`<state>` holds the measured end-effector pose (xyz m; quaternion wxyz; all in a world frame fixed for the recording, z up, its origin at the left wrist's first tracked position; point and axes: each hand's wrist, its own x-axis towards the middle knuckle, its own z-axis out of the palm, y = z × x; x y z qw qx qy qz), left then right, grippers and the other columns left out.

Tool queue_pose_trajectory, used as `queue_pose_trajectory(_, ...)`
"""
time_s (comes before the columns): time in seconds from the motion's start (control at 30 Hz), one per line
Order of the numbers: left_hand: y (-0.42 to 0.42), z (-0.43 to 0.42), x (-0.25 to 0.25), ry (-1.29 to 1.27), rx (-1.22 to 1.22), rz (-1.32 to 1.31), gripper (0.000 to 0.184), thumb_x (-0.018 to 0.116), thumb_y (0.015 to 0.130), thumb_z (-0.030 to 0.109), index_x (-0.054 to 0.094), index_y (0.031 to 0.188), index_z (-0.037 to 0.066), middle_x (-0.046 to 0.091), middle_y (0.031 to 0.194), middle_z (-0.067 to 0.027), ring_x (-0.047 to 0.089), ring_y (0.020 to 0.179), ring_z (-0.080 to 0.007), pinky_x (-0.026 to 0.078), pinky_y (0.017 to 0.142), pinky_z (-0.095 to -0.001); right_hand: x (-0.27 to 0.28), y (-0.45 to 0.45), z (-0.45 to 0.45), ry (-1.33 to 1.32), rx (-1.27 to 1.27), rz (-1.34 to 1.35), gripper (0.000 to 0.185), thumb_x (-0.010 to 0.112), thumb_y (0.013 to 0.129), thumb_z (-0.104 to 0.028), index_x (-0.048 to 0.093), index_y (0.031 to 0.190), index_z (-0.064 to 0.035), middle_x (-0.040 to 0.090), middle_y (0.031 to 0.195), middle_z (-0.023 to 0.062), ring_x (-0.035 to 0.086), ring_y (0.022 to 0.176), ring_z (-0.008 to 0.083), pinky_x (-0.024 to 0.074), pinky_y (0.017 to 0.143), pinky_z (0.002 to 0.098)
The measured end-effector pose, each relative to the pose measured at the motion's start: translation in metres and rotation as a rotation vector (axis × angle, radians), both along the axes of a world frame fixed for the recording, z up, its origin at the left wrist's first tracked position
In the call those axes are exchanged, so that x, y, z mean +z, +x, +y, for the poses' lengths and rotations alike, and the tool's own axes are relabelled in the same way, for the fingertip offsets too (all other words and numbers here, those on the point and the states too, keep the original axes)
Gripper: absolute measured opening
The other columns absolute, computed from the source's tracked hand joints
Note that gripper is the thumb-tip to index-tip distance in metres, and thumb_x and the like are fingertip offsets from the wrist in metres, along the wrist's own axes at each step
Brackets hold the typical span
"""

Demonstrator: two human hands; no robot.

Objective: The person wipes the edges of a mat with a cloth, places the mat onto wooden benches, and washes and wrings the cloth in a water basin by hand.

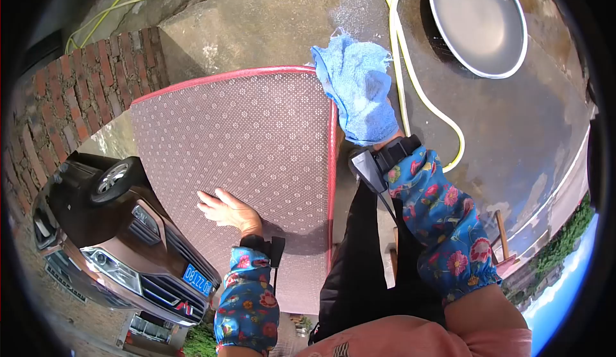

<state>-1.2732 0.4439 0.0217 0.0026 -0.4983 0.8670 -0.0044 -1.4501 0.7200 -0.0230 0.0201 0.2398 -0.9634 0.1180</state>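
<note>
In the head view, a brownish-pink mat [256, 139] with a fine texture, pale flower-like dots and glossy red edging spreads across the middle. A frayed, crumpled blue terry cloth [359, 91] lies bunched at its upper right corner, wrapped over the right hand [387, 141]. A smooth round metal basin [478, 23] sits on wet concrete [507, 116] beyond a looping yellow hose [402, 68]. The left hand [229, 211] is open over the mat, fingers spread and pointing to the picture's left; whether it touches is unclear. The right arm reaches forward in a floral sleeve [446, 219]; the cloth hides its fingers, so their grip cannot be told
</note>
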Motion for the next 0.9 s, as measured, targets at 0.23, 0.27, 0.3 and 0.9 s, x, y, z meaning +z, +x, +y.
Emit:
queue_pose_trajectory(0.23, -0.003, 0.000, -0.003, -0.026, 0.021, -0.035, 0.065, 0.025, 0.091, 0.057, 0.020, 0.142, 0.018, 0.015, 0.146, -0.0220, 0.018, 0.131, -0.0438, 0.015, 0.100, -0.0638, 0.026, 0.103, -0.019, -0.054, -0.153, -0.288, 0.051, 0.052, 0.076, -0.015, 0.046, 0.122, 0.0045, 0.049, 0.120, 0.0229, 0.048, 0.112, 0.0365, 0.0356, 0.098, 0.0431)
queue_pose_trajectory(0.27, -0.003, 0.000, -0.004, -0.039, 0.014, -0.029, 0.064, 0.025, 0.091, 0.057, 0.021, 0.142, 0.018, 0.015, 0.145, -0.0223, 0.020, 0.130, -0.0442, 0.017, 0.099, -0.0634, 0.041, 0.103, -0.022, 0.075, -0.136, -0.314, 0.050, 0.051, 0.076, -0.014, 0.046, 0.122, 0.0058, 0.050, 0.118, 0.0241, 0.049, 0.111, 0.0374, 0.0363, 0.097, 0.0432)
queue_pose_trajectory(0.3, -0.001, -0.002, -0.003, -0.041, 0.006, -0.021, 0.064, 0.025, 0.091, 0.057, 0.021, 0.142, 0.018, 0.015, 0.145, -0.0223, 0.020, 0.130, -0.0442, 0.017, 0.099, -0.0634, 0.038, 0.103, -0.022, 0.071, -0.144, -0.307, 0.050, 0.051, 0.076, -0.014, 0.046, 0.122, 0.0058, 0.050, 0.118, 0.0241, 0.049, 0.111, 0.0374, 0.0363, 0.097, 0.0432)
queue_pose_trajectory(0.9, -0.008, 0.003, -0.002, -0.024, -0.015, -0.013, 0.070, 0.021, 0.089, 0.062, 0.020, 0.142, 0.016, 0.016, 0.144, -0.0257, 0.018, 0.130, -0.0473, 0.019, 0.097, -0.0651, 0.010, 0.186, -0.040, -1.153, -0.538, -0.495, 0.036, 0.052, 0.080, -0.016, 0.053, 0.114, -0.0039, 0.055, 0.108, 0.0150, 0.053, 0.100, 0.0317, 0.0419, 0.088, 0.0398)
